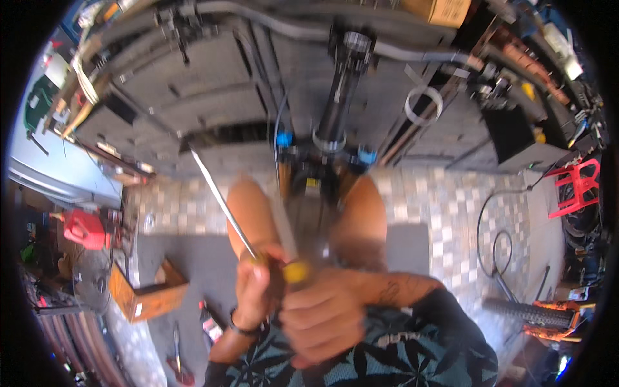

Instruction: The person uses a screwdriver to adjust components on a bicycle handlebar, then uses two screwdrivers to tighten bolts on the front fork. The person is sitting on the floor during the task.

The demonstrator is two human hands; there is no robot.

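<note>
My left hand [253,287] is closed around what looks like a long screwdriver [222,203]. Its thin metal shaft points up and to the left, and the yellowish handle is mostly hidden in my fingers. Close beside it, my right hand [325,316] is a fist, blurred by motion, around a tool with a yellow collar [296,272] and a pale, smeared shaft; its exact kind is unclear. Ahead of my hands, between my bare knees, stands the front end of a bicycle, with a black stem column [338,97], blue fittings [367,155] and a wide grey handlebar [412,53].
A dark workbench [213,84] crosses the far side. An open wooden box [148,293] and a brush-like tool [177,355] lie at left, near a red jug [84,229]. At right are a red stool [574,187], a black hose [480,232] and a bicycle tyre [532,313].
</note>
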